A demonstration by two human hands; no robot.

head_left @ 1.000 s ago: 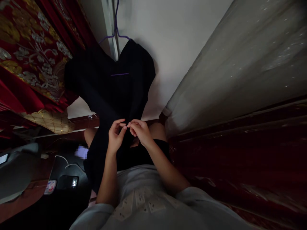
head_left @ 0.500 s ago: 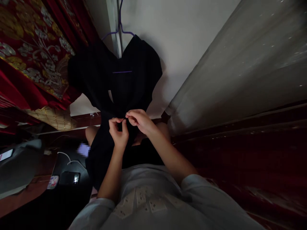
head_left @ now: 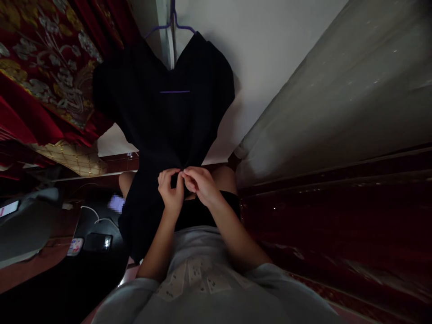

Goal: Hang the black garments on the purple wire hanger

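Observation:
A black short-sleeved garment (head_left: 162, 121) hangs in front of me from a purple hanger (head_left: 185, 28). Its lower cloth is drawn toward me and falls over my lap. My left hand (head_left: 171, 191) pinches the cloth with thumb and index finger, leaving a round gap between them. Right beside it, my right hand (head_left: 201, 183) is closed in a pinch, its fingertips meeting those of the left at the same fold. Whatever sits between the right fingertips is too small and dark to make out. A thin purple line crosses the garment's chest.
Red embroidered curtains (head_left: 67, 67) hang at the left. A black stool or table (head_left: 91, 220) carries a phone (head_left: 97, 242), a white cable (head_left: 90, 209) and a small patterned case (head_left: 75, 246). A grey sheet-covered surface (head_left: 324, 90) slopes along the right, above dark red wood (head_left: 320, 225).
Both hands have come slightly closer to my body, with their fingertips nearer together. The garment's front has shifted, and a pale strip seen on it before no longer shows.

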